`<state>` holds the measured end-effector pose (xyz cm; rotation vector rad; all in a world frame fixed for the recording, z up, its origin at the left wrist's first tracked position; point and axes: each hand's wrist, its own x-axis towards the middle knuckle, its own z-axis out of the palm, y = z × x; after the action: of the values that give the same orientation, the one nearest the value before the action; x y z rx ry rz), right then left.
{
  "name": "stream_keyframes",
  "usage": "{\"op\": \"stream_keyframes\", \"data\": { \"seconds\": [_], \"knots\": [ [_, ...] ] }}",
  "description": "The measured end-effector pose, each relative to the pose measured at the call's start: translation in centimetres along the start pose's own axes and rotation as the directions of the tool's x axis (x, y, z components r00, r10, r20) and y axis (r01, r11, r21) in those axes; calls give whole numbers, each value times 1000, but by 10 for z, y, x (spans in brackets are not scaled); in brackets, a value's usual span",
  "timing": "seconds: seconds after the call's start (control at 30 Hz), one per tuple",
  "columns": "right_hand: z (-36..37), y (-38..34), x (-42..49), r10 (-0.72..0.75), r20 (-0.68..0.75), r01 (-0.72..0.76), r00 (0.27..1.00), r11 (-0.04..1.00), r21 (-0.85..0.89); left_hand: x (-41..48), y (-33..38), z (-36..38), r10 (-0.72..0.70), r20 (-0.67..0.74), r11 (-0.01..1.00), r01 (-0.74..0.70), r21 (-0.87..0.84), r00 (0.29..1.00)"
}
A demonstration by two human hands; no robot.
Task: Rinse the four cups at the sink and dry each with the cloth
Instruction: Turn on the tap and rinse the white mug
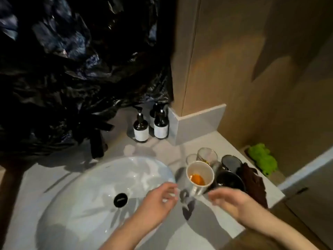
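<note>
Our left hand (156, 201) and right hand (232, 202) hover, fingers relaxed and empty, flanking the smooth tapered white cup (199, 177).

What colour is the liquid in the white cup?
The liquid is orange, pooled in the white cup; head view.

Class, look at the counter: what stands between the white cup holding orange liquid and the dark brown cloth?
A black cup stands between the white cup and the cloth, as the head view shows.
</note>
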<state>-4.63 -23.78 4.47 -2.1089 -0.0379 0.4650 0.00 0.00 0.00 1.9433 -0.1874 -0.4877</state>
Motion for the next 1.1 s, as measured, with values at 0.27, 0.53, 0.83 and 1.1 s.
{"op": "stream_keyframes", "data": {
  "seconds": [0.27, 0.53, 0.83, 1.1],
  "knots": [
    [-22, 2, 67, -22, -353, -166, 935, 854, -493, 60, -6, 56, -113, -58, 989, 118, 89, 992],
    [-17, 1, 88, 50, -358, -257, 932, 789, -558, 58, -12, 76, -62, -62, 998, 64, 19, 996],
    [8, -30, 94, 76, -240, -205, 968, 790, -578, 37, -27, 36, -79, -123, 989, 62, -132, 989],
    [79, -68, 157, 216, -76, -214, 973, 976, 39, 4, -67, -65, -105, -318, 986, 57, -159, 942]
  ]
}}
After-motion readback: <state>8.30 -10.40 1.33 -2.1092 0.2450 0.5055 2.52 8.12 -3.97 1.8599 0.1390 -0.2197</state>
